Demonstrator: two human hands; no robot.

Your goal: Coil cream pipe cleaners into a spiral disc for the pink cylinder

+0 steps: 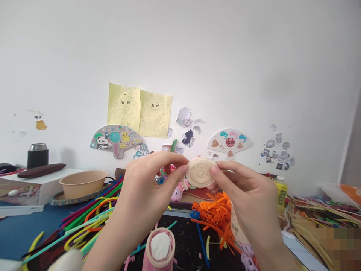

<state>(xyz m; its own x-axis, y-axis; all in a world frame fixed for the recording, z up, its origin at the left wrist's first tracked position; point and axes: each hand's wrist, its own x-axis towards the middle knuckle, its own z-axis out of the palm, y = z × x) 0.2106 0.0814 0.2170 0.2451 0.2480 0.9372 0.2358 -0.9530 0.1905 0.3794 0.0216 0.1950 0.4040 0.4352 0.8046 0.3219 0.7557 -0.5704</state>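
Note:
Between both hands, raised over the desk, is a flat cream coil (200,173), wound in a spiral like a fuzzy pipe cleaner, its round face toward me. My left hand (152,184) pinches its left edge between thumb and fingers, where a short loose end hangs down. On the opposite edge my right hand (246,190) grips it, thumb on the face and fingers partly hidden behind. Below them stands a pink cylinder (158,259) with a cream rim and white filling in its top. A small pink figure (177,194) with an eye shows behind the coil.
Loose coloured pipe cleaners (93,214) spread at left, near a tan bowl (83,184) and a black thermos (37,156). An orange pipe-cleaner heap (216,210) lies by my right hand. A yellow bottle (280,192) stands farther right. Paper fans and drawings hang on the wall.

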